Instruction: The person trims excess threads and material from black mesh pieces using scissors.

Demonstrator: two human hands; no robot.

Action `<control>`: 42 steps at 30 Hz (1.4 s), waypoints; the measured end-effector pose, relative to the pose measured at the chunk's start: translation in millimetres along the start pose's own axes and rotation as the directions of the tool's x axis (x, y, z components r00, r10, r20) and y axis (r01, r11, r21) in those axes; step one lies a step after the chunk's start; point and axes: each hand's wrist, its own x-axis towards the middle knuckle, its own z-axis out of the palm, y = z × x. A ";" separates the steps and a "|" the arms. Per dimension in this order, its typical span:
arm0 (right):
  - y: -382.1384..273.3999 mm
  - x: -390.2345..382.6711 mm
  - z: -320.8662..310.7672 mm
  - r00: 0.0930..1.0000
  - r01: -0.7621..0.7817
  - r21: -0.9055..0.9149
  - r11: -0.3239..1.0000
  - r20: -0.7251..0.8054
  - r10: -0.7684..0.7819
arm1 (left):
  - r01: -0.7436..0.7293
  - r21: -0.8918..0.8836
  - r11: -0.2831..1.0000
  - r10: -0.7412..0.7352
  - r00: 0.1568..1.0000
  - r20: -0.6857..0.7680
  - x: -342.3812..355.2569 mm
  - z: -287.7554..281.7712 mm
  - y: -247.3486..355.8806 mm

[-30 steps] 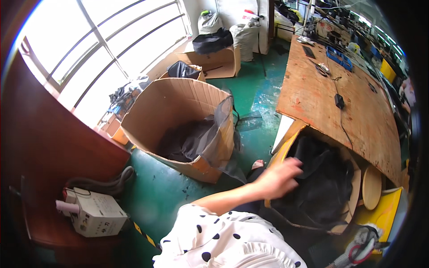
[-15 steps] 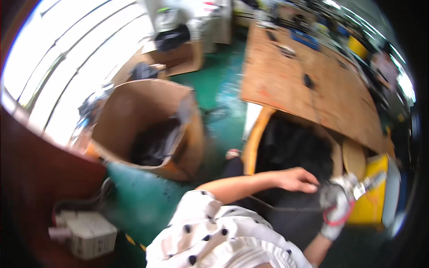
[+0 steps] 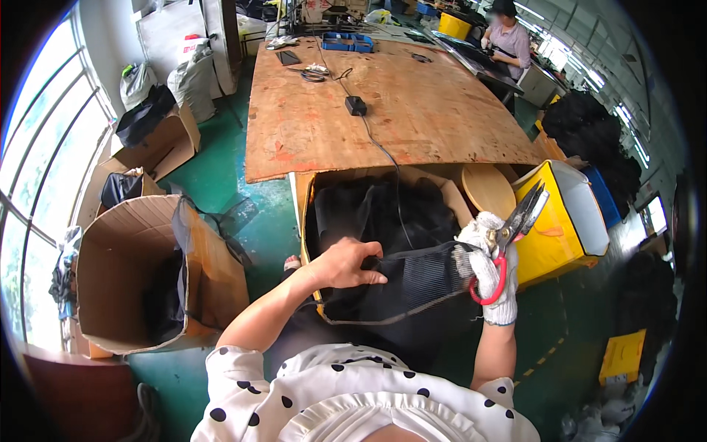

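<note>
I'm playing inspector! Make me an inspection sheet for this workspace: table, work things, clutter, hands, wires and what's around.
Surface: wooden table, worn, reddish marks.
Work things: black mesh, spread in front of dark fabric; red-handled scissors, blades pointing up in the picture.
Clutter: blue tray at the table's far side; open cardboard box on the floor at left.
Hands: bare left hand at the mesh, grip unclear; gloved right hand holds the scissors.
Cables: black cable with adapter, running over the table's near edge.
Surroundings: window at left; another person in the background.

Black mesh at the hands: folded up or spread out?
Spread, at least partly: black mesh stretches between the left hand and gloved right hand.
</note>
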 end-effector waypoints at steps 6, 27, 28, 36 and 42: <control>10.4 4.6 -7.3 0.998 -0.038 0.423 0.905 0.060 0.014 | 0.153 0.654 0.741 -0.082 0.987 -0.139 -15.9 -9.8 17.0; 33.4 -1.4 -39.5 0.974 0.208 -0.132 0.969 -0.067 -0.218 | 0.238 -0.646 0.726 -0.173 0.971 0.163 5.3 26.1 -22.0; 38.5 1.2 -42.1 0.997 0.045 0.249 0.967 -0.067 -0.029 | 0.296 -0.706 0.643 -0.204 0.955 0.214 4.2 18.4 -22.0; 59.2 27.7 -16.8 0.919 -0.281 0.947 -0.153 0.312 0.242 | 0.192 -0.940 0.284 -0.020 0.981 0.194 -8.3 -5.9 -21.4; 55.2 37.6 -7.7 0.929 -0.266 0.905 -0.333 0.332 0.162 | 0.285 -0.936 -0.207 -0.040 0.953 0.299 -11.7 9.1 -27.1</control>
